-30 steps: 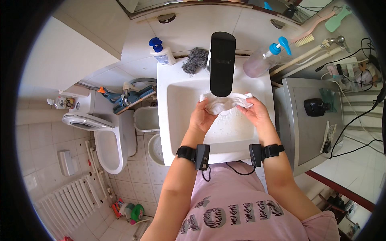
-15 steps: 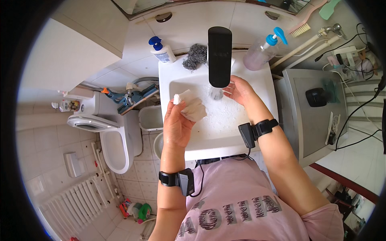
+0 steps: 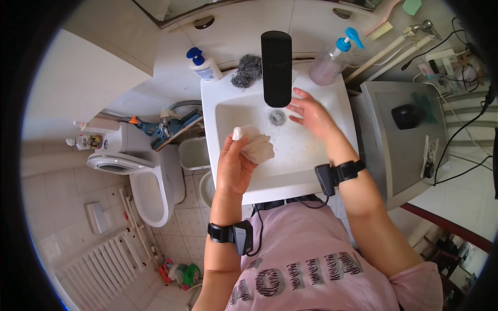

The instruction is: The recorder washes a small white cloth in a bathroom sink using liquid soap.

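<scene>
My left hand (image 3: 236, 165) pinches a wet, white, folded cloth (image 3: 257, 147) over the left part of the white washbasin (image 3: 295, 179). One bunched end of the cloth pokes up past my thumb. My right hand (image 3: 313, 115), holding nothing, is by the right side of the black-topped tap (image 3: 276, 70), its fingers spread and pointing left. Whether those fingertips touch the tap cannot be made out. Below the tap lies the metal drain (image 3: 277, 117), uncovered. Both forearms wear a black strap with a small box.
On the basin's back ledge stand a white bottle with a blue pump (image 3: 204, 65), a grey mesh scrubber (image 3: 246, 71) and a clear pump bottle (image 3: 330, 64). A grey-topped appliance (image 3: 399, 150) is at the right. A toilet (image 3: 150, 194) and a mop (image 3: 179, 127) are at the left.
My left hand has brought the cloth slightly nearer to me and rightward. The splashing water over the drain is gone. My right hand's fingers have turned and spread beside the tap.
</scene>
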Tool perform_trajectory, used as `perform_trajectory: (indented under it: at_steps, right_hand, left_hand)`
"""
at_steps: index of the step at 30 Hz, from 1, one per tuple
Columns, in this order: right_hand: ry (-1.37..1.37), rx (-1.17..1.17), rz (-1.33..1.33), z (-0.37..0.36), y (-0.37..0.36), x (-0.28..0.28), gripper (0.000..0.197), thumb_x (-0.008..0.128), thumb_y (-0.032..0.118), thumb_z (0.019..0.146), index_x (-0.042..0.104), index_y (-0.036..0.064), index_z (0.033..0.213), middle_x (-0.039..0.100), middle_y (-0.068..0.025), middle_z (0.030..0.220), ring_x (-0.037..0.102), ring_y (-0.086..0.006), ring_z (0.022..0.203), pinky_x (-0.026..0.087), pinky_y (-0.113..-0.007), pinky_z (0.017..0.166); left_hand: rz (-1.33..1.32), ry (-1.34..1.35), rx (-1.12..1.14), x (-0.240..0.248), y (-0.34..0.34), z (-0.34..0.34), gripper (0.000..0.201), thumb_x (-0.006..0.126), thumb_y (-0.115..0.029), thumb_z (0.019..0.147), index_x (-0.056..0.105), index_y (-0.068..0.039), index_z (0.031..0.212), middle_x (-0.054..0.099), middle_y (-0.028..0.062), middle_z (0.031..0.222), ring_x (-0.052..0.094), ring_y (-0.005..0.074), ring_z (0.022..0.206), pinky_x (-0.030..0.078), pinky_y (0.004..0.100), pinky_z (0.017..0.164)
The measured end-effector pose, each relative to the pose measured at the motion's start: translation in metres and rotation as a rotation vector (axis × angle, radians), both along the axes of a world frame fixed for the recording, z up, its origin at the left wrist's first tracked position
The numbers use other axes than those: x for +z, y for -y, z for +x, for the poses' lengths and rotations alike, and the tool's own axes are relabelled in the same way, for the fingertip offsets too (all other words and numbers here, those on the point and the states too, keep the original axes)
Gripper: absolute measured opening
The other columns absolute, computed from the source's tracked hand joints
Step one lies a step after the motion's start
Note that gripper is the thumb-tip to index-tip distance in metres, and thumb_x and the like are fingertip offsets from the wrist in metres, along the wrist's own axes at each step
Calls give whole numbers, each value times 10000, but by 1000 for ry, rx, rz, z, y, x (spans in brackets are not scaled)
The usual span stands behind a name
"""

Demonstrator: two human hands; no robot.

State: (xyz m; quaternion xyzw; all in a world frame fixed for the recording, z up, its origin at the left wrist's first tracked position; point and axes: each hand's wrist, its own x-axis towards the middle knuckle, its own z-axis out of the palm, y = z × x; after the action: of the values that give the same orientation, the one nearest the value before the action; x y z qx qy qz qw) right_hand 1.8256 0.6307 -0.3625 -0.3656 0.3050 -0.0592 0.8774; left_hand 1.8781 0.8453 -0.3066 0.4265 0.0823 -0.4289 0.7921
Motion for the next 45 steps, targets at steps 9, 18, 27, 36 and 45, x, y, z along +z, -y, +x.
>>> perform_trajectory:
  at_steps: [9, 18, 27, 36, 45]
  right_hand:
    - [-174, 531, -300, -46, -49, -75, 675, 301, 630, 842, 388, 117, 1273, 488, -47, 1154, 481, -176, 1022, 311, -373, 935]
    - [-93, 171, 218, -45, -51, -43, 404, 662, 347, 749, 529, 56, 995, 578, -54, 871, 572, -150, 806, 483, -244, 645]
    - [-315, 521, -241, -36, -54, -34, 287, 632, 304, 744, 568, 81, 913, 581, -21, 760, 534, -101, 645, 409, -228, 515]
    - [-458, 1012, -1350, -18, -76, -12, 269, 500, 281, 789, 592, 44, 876, 626, -123, 775, 601, -282, 739, 467, -387, 630]
    - [-425, 983, -1319, -18, -80, -20, 341, 535, 311, 774, 538, 37, 978, 625, -136, 795, 600, -288, 745, 461, -383, 651]
  left_hand:
    - [-157, -162, 96, -35, 30, 16, 321, 429, -182, 894, 405, 28, 1137, 533, 165, 1072, 517, 284, 1039, 423, 368, 909]
    - [393, 959, -651, -85, 31, -18, 310, 609, -103, 769, 541, -21, 1061, 515, 132, 1158, 552, 224, 983, 442, 314, 818]
    - [436, 109, -324, -75, 43, -2, 461, 547, -290, 859, 381, -96, 1242, 525, 68, 1093, 513, 159, 958, 406, 254, 823]
    - [744, 829, -271, -123, 56, -5, 389, 436, -371, 899, 530, 3, 949, 596, 138, 838, 573, 236, 751, 453, 348, 676]
    - [790, 841, -406, -128, 52, 4, 382, 408, -353, 909, 550, 1, 903, 597, 134, 747, 572, 242, 719, 444, 343, 679]
